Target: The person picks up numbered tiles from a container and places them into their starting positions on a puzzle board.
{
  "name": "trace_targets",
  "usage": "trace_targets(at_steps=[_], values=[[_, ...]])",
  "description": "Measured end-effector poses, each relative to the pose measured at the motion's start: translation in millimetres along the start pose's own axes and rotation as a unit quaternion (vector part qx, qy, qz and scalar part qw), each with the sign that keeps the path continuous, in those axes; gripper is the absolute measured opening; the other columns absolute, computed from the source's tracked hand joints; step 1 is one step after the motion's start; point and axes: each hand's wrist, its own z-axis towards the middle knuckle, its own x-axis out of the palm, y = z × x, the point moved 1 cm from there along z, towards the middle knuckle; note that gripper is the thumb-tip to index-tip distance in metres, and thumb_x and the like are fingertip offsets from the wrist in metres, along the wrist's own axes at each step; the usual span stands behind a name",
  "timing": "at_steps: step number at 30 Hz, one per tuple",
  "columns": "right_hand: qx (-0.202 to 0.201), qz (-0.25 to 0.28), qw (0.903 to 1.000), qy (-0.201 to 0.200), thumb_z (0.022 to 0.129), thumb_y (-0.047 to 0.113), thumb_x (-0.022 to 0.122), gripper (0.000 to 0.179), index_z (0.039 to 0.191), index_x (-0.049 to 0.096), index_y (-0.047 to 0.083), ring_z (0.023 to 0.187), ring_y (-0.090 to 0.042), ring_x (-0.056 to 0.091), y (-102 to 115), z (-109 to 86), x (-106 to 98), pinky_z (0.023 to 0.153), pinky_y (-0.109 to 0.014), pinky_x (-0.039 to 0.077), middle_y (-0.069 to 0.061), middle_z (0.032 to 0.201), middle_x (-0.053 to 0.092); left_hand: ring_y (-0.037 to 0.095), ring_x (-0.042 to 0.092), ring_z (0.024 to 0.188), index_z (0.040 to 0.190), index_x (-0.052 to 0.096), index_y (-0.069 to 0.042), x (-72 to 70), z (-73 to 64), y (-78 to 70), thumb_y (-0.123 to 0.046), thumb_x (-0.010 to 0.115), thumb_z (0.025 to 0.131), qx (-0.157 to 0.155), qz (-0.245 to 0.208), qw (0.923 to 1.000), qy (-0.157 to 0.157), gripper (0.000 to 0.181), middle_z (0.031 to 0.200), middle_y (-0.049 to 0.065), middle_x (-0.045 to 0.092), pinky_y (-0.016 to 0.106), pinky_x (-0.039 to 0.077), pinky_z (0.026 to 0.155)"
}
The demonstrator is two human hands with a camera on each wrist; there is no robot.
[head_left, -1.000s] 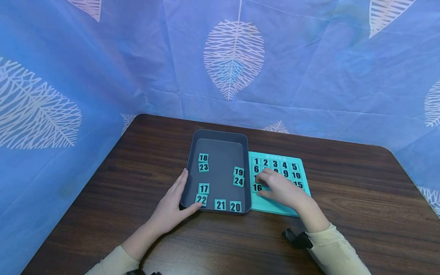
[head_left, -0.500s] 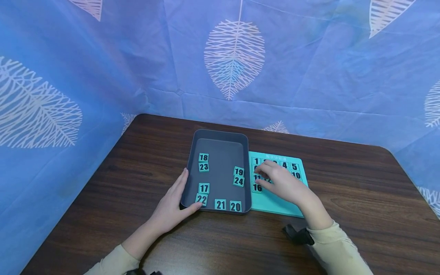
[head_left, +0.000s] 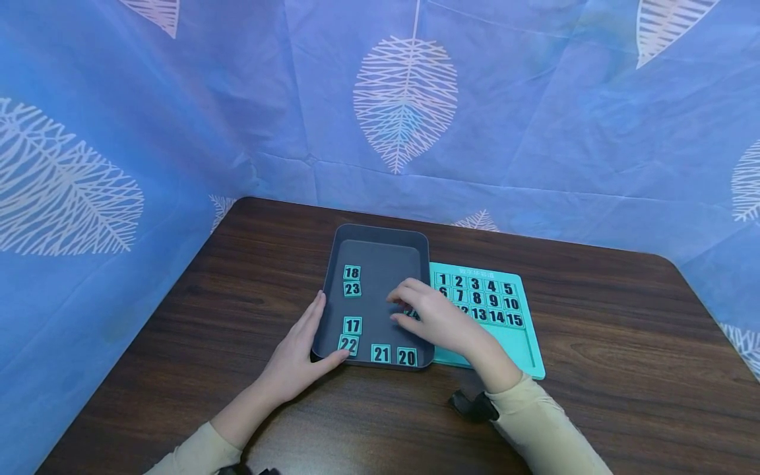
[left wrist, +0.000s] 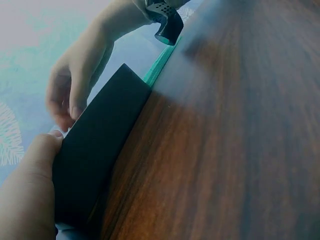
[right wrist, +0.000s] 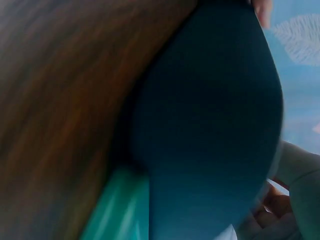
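My left hand [head_left: 292, 359] rests against the near-left corner of the dark grey tray [head_left: 380, 231]. Its fingers lie straight along the left wall, and the thumb reaches the front rim by number tile 22 [head_left: 348, 344]. My right hand [head_left: 442, 320] is over the tray's right side, its fingers bent loosely and the thumb apart from them. Under those fingers, number tile 24 [head_left: 411, 315] shows partly; tile 19 is hidden. In the left wrist view, the right hand [left wrist: 75, 85] hangs over the tray wall [left wrist: 100, 150] near the left thumb [left wrist: 32, 185].
Right of the tray lies a turquoise number board [head_left: 510, 343] with rows of tiles. Other loose tiles in the tray include 18 [head_left: 351, 272], 17 [head_left: 352, 325], 21 [head_left: 380, 354] and 20 [head_left: 406, 357]. A blue leaf-print cloth [head_left: 534, 132] hangs behind the wooden table [head_left: 623, 330].
My right hand has moved left from the board to above the tray's right side, uncovering much of the board. The left hand and the tray have stayed put.
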Motion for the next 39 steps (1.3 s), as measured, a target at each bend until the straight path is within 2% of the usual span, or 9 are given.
trace_targets(at_steps=[5,11,15,26,33,39], values=[[-0.025,0.015,0.9995,0.01,0.089,0.013,0.069,0.026,0.113,0.064,0.003,0.094,-0.018,0.059,8.9,12.1,16.1,0.079,-0.028,0.05,-0.005,0.108,0.059,0.027,0.016,0.143,0.155,0.007,-0.019,0.1,0.1,0.0,-0.056,0.063,0.086,-0.004,-0.002,1.0,0.003,0.097,0.16,0.003,0.009,0.059,0.028,0.104],[-0.028,0.0,0.9988,0.041,0.089,0.015,0.069,0.03,0.118,0.064,0.005,0.106,-0.016,0.057,12.8,23.0,30.9,0.087,-0.03,0.049,-0.004,0.116,0.059,0.027,0.016,0.143,0.155,0.007,-0.02,-0.4,0.3,-0.5,-0.056,0.062,0.086,-0.005,-0.008,0.9999,0.006,0.096,0.16,0.002,0.008,0.059,0.028,0.104],[-0.027,-0.008,0.998,0.057,0.09,0.016,0.068,0.032,0.119,0.063,0.006,0.109,-0.015,0.056,11.9,27.6,37.9,0.089,-0.029,0.048,-0.004,0.117,0.059,0.026,0.016,0.143,0.155,0.006,-0.021,-0.6,-0.2,-0.5,-0.055,0.062,0.086,-0.006,-0.01,0.9999,0.006,0.095,0.16,0.001,0.008,0.059,0.029,0.103],[-0.028,-0.032,0.9953,0.087,0.09,0.014,0.067,0.033,0.122,0.063,0.008,0.112,-0.016,0.055,11.2,32.3,47.8,0.091,-0.029,0.047,-0.003,0.12,0.06,0.025,0.016,0.143,0.155,0.007,-0.02,-0.5,0.1,0.0,-0.055,0.062,0.086,-0.003,-0.007,1.0,0.005,0.095,0.16,0.001,0.009,0.059,0.03,0.103],[-0.039,-0.041,0.9942,0.091,0.09,0.016,0.068,0.035,0.123,0.063,0.007,0.112,-0.016,0.054,13.4,35.4,50.7,0.091,-0.028,0.046,-0.003,0.12,0.06,0.025,0.018,0.142,0.155,0.008,-0.02,0.1,0.1,0.5,-0.055,0.062,0.086,0.001,-0.003,1.0,0.001,0.095,0.16,0.0,0.009,0.058,0.031,0.102],[-0.031,-0.047,0.9941,0.092,0.091,0.019,0.066,0.034,0.123,0.063,0.007,0.113,-0.016,0.054,14.4,37.4,53.1,0.092,-0.028,0.046,-0.003,0.12,0.06,0.026,0.019,0.142,0.155,0.008,-0.02,0.2,-0.1,0.8,-0.056,0.063,0.086,0.002,0.001,1.0,-0.002,0.095,0.16,0.0,0.01,0.059,0.031,0.102]])
